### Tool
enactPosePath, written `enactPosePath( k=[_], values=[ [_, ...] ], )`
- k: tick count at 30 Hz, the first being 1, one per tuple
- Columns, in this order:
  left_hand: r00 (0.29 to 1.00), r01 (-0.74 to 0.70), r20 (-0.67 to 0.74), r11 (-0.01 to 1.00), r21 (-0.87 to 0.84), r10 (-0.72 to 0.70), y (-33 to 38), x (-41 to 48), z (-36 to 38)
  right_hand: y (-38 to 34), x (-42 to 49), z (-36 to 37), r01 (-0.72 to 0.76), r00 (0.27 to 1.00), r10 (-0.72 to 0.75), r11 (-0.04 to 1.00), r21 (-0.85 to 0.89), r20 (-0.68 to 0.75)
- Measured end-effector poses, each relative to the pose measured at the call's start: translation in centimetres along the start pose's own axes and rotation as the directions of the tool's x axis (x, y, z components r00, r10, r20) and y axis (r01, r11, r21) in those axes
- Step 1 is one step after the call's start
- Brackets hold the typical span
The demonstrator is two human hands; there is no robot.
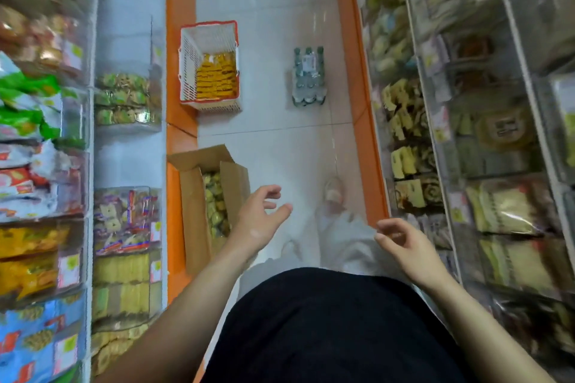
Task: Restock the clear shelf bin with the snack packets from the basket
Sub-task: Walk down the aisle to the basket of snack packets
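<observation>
Left hand (pixel 259 218) and right hand (pixel 404 242) hang empty, fingers loosely spread; could easily trip on that cardboard box (pixel 191 211) reaching the basket (pixel 189 68).

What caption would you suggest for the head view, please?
Empty left hand and right hand above an aisle floor; basket of yellow snack packets, cardboard box, bottle pack ahead.

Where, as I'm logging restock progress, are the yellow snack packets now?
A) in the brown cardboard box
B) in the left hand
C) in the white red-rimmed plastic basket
C: the yellow snack packets lie in the white red-rimmed plastic basket on the floor; the left hand and right hand hold nothing.
</observation>
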State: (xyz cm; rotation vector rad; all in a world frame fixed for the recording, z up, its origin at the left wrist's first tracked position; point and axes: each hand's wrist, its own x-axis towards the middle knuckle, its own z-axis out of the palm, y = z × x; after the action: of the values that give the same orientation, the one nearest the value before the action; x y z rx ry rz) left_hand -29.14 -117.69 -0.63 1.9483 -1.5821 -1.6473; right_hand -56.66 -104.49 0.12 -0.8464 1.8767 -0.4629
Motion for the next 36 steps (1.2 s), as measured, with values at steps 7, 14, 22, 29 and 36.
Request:
enactPosePath(
  k=[7,14,22,29,36],
  values=[
    [0.997,0.054,-0.059,0.997,0.049,-0.051,9.1,10.6,-2.3,-8.8,16.2,-5.8,0.062,0.997,-0.063,0.998,0.023,0.054],
    [0.974,0.169,-0.148,0.985,-0.043,-0.174,14.0,18.2,-9.2,-23.9,30.0,-7.6,0.224,0.968,-0.214,0.973,-0.061,0.134],
    [0.983,0.151,-0.101,0.987,-0.047,-0.155,20.7,35.3,-17.1,-33.2,42.2,-7.8,0.133,0.986,-0.116,0.980,-0.148,0.121],
    [0.999,-0.030,-0.025,0.999,0.023,0.031,34.7,49.5,-19.8,-37.0,47.5,-14.4,-0.029,0.999,0.032,0.997,-0.076,0.040],
    [0.999,-0.031,-0.013,0.998,0.047,0.031,43.7,60.7,-16.5,-39.9,60.2,-21.2,-0.059,0.995,0.062,0.997,-0.042,0.081]
  ],
)
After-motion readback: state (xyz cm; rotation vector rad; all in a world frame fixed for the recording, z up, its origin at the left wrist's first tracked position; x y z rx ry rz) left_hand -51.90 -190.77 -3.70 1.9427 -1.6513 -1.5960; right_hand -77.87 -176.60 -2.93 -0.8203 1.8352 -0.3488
